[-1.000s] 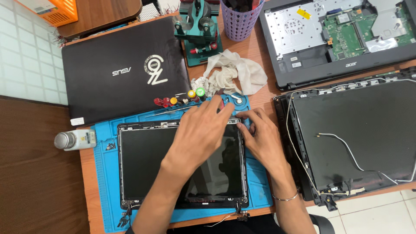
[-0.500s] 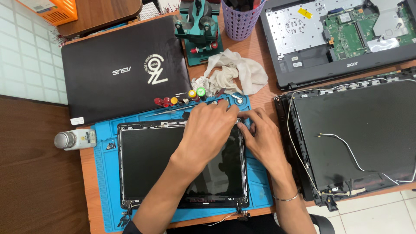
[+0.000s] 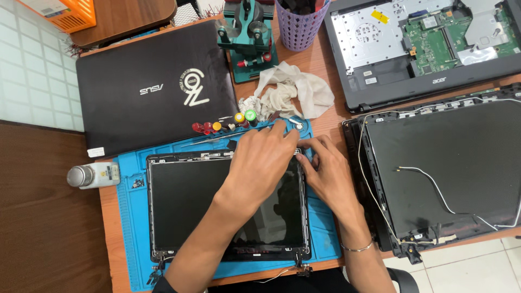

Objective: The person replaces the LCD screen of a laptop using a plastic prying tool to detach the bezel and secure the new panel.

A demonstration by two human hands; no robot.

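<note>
Still little change: left hand (image 3: 266, 157) and right hand (image 3: 325, 168) pressed on screen panel (image 3: 190, 206) top-right corner; grip unclear.

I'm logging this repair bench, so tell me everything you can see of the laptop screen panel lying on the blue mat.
The laptop screen panel lies flat, glass up, on the blue mat: dark, glossy, unlit, thin black frame, small metal hinges at its near corners. The left hand and right hand rest over its upper right corner.

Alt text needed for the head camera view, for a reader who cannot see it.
Both hands, left hand and right hand, press at the top right corner of a laptop screen panel lying on a blue work mat. Around them lie a closed black laptop, a white rag and an opened laptop base.
</note>
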